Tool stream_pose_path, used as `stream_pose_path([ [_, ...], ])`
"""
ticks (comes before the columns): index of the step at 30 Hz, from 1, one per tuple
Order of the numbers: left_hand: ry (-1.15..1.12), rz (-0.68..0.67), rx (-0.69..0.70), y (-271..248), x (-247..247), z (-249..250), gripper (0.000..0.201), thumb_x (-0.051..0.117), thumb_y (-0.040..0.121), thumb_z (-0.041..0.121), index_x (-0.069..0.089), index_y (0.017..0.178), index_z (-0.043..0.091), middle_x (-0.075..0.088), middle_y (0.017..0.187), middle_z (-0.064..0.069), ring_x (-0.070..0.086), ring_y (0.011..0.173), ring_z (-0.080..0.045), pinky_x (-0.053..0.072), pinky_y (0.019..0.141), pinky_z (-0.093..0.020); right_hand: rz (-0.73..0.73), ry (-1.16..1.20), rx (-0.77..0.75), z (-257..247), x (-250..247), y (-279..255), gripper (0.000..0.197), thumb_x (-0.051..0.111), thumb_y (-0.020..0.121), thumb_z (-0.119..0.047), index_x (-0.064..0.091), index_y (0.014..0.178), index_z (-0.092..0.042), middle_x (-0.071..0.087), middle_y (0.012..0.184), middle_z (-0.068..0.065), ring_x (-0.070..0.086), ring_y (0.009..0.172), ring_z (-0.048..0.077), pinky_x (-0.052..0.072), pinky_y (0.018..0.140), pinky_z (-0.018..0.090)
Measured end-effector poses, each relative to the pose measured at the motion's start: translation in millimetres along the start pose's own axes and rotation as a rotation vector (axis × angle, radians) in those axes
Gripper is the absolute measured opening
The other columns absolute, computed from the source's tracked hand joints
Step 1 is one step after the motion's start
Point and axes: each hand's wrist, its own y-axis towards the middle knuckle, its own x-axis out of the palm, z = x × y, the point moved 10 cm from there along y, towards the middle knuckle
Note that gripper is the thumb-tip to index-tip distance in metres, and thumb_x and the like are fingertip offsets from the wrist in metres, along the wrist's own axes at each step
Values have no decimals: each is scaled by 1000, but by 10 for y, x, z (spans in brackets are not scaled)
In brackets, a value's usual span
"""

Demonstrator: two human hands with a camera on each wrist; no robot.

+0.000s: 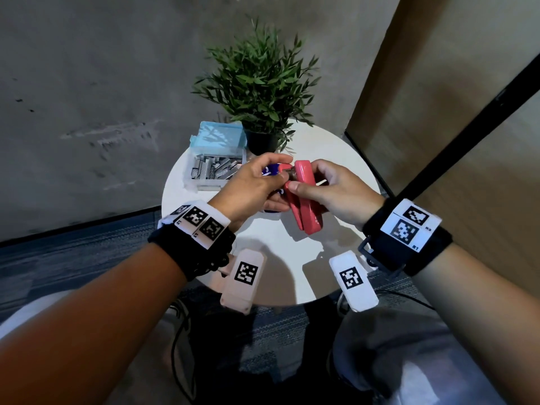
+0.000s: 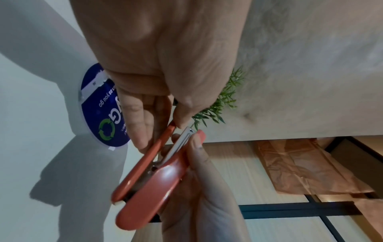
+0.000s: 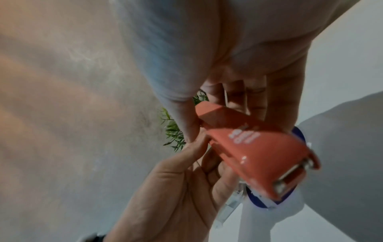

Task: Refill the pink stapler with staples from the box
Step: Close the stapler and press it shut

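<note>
The pink stapler [image 1: 304,206] [image 2: 149,188] [image 3: 259,152] is held in the air over the round white table [image 1: 336,159], front end away from me. My right hand [image 1: 306,179] [image 3: 223,114] grips its top part, thumb on one side and fingers on the other. My left hand [image 1: 282,173] [image 2: 165,124] pinches the front of its lower pink arm. The two arms stand slightly apart, and the metal staple channel [image 2: 180,144] shows between them. The clear box of staples [image 1: 217,171] sits at the table's back left, open, with several staple strips inside.
The box's blue lid [image 1: 217,135] stands raised behind it. A potted plant [image 1: 260,83] stands at the table's back edge. A round blue sticker [image 2: 99,108] lies on the table under my hands. A concrete wall is behind, with grey carpet below.
</note>
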Motion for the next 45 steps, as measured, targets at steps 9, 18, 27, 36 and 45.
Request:
stream_pose_path([
  [9, 126, -39, -71, -45, 96, -69, 30, 57, 98, 19, 56, 129, 19, 71, 108, -12, 72, 87, -26, 60, 80, -40, 91, -453, 17, 121, -292, 31, 25, 74, 80, -26, 66, 102, -16, 68, 91, 4, 62, 84, 25, 42, 66, 33],
  [18, 533, -198, -56, -14, 168, -306, 13, 59, 96, 21, 67, 100, 11, 70, 86, -16, 62, 72, -17, 47, 68, -33, 204, -724, 208, 423, -608, 207, 15, 66, 84, -25, 63, 85, -10, 61, 86, 9, 54, 78, 27, 33, 64, 29],
  [27, 598, -265, -8, -29, 194, -343, 16, 59, 97, 24, 67, 96, 10, 67, 76, -6, 58, 67, -12, 47, 66, -26, 229, -728, 252, 541, -664, 357, 20, 66, 84, -25, 68, 93, -7, 63, 90, 10, 58, 80, 28, 39, 65, 30],
  [36, 638, -299, -10, -102, 199, -293, 17, 59, 97, 28, 68, 96, 13, 71, 82, -11, 59, 69, -11, 47, 69, -28, 203, -700, 242, 599, -619, 410, 28, 70, 82, -31, 65, 98, -9, 68, 99, 12, 58, 84, 29, 41, 68, 31],
  [45, 711, -255, 0, -233, 149, -100, 19, 59, 96, 31, 69, 106, 18, 75, 99, -1, 69, 80, -10, 46, 65, -17, 258, -707, 199, 380, -701, 378, 74, 66, 83, -49, 42, 141, -10, 52, 136, 21, 52, 122, 37, 44, 97, 40],
])
